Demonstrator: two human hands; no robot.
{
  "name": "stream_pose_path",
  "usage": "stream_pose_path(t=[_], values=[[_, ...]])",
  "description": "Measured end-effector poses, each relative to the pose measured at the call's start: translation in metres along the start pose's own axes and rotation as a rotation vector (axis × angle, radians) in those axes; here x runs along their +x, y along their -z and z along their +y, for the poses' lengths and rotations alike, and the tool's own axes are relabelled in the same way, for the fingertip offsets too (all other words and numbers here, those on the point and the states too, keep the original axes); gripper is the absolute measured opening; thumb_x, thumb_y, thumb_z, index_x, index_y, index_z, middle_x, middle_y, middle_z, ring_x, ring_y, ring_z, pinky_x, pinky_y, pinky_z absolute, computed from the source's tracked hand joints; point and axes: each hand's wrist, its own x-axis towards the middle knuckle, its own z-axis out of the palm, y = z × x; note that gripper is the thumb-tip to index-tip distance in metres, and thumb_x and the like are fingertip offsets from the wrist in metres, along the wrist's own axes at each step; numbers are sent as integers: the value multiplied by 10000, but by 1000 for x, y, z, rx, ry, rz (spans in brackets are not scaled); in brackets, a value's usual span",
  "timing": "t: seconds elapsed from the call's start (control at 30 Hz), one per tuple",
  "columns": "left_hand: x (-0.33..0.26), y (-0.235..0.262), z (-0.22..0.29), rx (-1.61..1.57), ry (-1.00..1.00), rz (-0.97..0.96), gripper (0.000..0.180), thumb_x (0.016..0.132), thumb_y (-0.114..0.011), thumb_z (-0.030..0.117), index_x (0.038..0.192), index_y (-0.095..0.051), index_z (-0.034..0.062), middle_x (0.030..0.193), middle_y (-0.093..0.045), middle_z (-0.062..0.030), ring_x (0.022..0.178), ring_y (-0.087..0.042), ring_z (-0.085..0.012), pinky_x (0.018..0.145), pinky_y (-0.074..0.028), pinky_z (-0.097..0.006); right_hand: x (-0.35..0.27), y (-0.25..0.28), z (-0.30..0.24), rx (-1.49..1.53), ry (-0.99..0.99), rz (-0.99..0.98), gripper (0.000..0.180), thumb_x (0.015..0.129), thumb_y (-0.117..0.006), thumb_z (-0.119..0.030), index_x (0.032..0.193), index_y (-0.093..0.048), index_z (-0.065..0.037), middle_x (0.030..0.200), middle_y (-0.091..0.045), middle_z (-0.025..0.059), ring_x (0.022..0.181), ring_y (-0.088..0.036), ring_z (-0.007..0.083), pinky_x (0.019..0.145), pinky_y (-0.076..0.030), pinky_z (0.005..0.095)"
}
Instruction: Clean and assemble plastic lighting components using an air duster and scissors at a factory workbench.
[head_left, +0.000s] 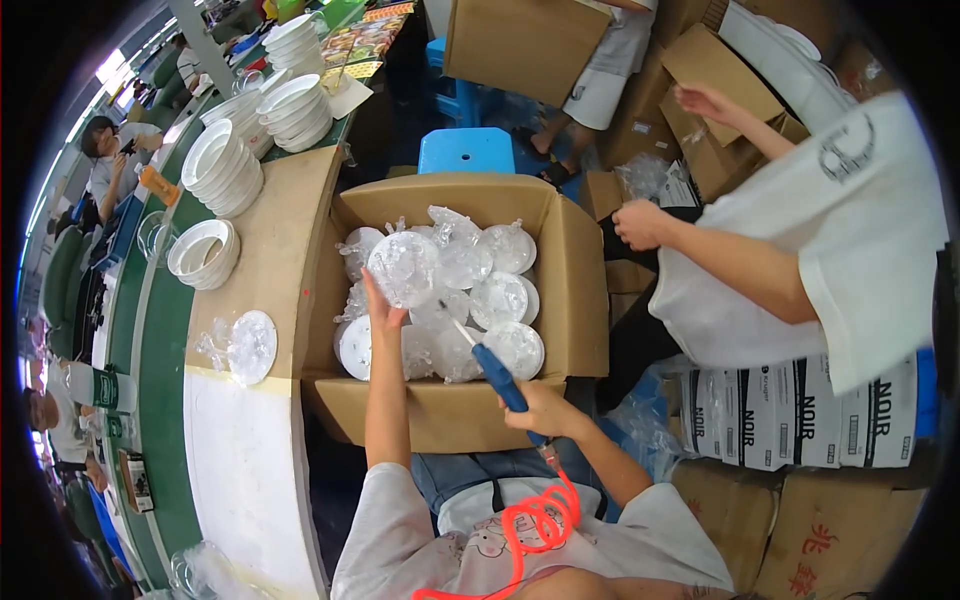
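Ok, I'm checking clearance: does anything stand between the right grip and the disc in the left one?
Only the blue tool in the right grip, tip pointing toward the white disc; nothing else visible blocks the way.

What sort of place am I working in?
Probably a factory packing area: a long green workbench with stacks of white round parts, and an open cardboard box holding white discs among clear plastic.

Left arm (388,405) extended, left hand (383,312) upright, gripping; right arm (612,460) bent, right hand (548,411) curled in grip.
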Motion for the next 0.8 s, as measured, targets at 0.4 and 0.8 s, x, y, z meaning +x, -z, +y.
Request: stream_pose_path(t=[0.4,0.8], values=[[3,-8,-3,-33,-55,-72,610,894,-362,524,1285,-414,58,1279,-475,-122,1167,-456,-303,993,-346,-472,10,-15,-9,-116,66,-76,243,667,-603,-192,829,-550,-18,680,-562,112,643,-563,235,623,-435,327],[2,-11,-4,-13,-95,13,752,849,-296,646,1300,-397,52,1302,-451,-133,1192,-431,-313,1000,-335,-459,11,-14,-25,-92,55,-8,250,681,-601,-185,860,-530,-26,715,-569,103,655,-566,230,633,-435,324]])
